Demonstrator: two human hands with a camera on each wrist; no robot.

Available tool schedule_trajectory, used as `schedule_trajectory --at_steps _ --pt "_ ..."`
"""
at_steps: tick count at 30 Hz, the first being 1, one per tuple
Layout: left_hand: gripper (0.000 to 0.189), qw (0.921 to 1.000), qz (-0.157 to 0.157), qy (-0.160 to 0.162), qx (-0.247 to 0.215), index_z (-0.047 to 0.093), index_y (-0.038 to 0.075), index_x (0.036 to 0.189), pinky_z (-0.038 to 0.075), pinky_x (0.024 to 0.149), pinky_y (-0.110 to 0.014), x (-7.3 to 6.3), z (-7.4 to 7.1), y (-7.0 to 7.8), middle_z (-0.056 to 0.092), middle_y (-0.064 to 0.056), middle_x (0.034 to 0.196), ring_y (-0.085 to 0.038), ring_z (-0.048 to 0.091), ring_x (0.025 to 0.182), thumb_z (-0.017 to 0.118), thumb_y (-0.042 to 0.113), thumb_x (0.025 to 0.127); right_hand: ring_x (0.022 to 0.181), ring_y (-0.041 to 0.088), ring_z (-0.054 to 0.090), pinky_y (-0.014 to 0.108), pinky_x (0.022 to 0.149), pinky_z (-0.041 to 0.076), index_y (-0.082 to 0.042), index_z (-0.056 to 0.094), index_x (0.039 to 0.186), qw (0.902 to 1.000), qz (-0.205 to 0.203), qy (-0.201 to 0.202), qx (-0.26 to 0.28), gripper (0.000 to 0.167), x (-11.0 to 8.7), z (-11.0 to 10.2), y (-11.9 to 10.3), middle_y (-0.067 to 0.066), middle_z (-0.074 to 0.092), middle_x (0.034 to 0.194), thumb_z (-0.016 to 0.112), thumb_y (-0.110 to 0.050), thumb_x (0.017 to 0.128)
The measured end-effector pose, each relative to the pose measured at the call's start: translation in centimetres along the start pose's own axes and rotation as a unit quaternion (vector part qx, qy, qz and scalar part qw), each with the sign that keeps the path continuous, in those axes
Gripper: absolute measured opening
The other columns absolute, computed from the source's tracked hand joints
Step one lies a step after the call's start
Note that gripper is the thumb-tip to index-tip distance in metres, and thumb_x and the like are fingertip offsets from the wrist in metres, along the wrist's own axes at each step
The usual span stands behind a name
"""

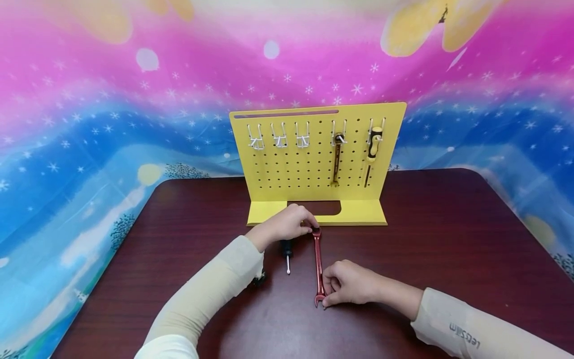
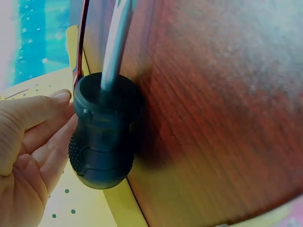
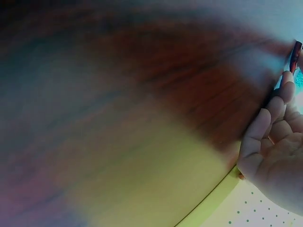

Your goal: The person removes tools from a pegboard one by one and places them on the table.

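A red combination wrench (image 1: 318, 264) lies lengthwise before the pegboard, its open jaw end toward me. My left hand (image 1: 291, 223) pinches its far ring end between thumb and fingers. At the near end, my right hand (image 1: 352, 283) holds the wrench by the open-jaw head, fingers curled; the right wrist view shows a bit of red wrench (image 3: 296, 56) at the fingertips. Beside the left hand is a screwdriver with a black handle (image 2: 104, 137), its metal shaft (image 1: 288, 264) pointing toward me; the left forearm and hand partly cover the handle in the head view.
A yellow pegboard (image 1: 287, 174) stands on the dark wooden table (image 1: 202, 209). On its right hooks hang a dark wrench (image 1: 337, 162) and a yellow-and-black screwdriver (image 1: 374, 144). Several white hooks (image 1: 280, 137) at its left hold nothing. A small dark object (image 1: 259, 279) sits by the left sleeve.
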State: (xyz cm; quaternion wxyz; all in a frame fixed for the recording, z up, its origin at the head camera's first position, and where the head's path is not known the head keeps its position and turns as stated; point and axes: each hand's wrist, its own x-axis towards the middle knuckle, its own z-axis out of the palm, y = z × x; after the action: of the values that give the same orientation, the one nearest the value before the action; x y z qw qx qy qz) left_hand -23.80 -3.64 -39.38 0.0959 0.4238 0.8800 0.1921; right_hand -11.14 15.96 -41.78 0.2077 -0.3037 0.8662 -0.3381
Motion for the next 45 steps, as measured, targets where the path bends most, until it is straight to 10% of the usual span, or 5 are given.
schedule_trajectory --at_steps 19,45 --pt "0.024 0.9988 0.022 0.022 -0.037 0.071 0.000 0.118 0.058 0.087 -0.030 -0.2 -2.3 0.4 0.074 -0.012 0.114 -0.018 0.071 0.099 0.063 0.004 0.095 0.051 -0.003 0.043 0.015 0.049 0.039 -0.013 0.065 0.075 0.9993 -0.021 0.018 0.025 0.015 -0.5 -1.0 0.6 -0.011 0.050 0.058 0.079 -0.009 0.079" --pt "0.026 0.9860 0.069 0.151 -0.011 0.068 0.005 0.123 0.055 0.095 -0.026 0.9 -12.8 4.9 0.072 -0.006 0.118 -0.015 0.067 0.109 0.061 0.008 0.098 0.074 0.014 0.056 0.025 0.063 0.049 -0.003 0.073 0.100 0.9777 0.077 0.195 0.012 0.014 0.2 -8.0 5.2 0.008 0.071 0.095 0.069 -0.013 0.092"
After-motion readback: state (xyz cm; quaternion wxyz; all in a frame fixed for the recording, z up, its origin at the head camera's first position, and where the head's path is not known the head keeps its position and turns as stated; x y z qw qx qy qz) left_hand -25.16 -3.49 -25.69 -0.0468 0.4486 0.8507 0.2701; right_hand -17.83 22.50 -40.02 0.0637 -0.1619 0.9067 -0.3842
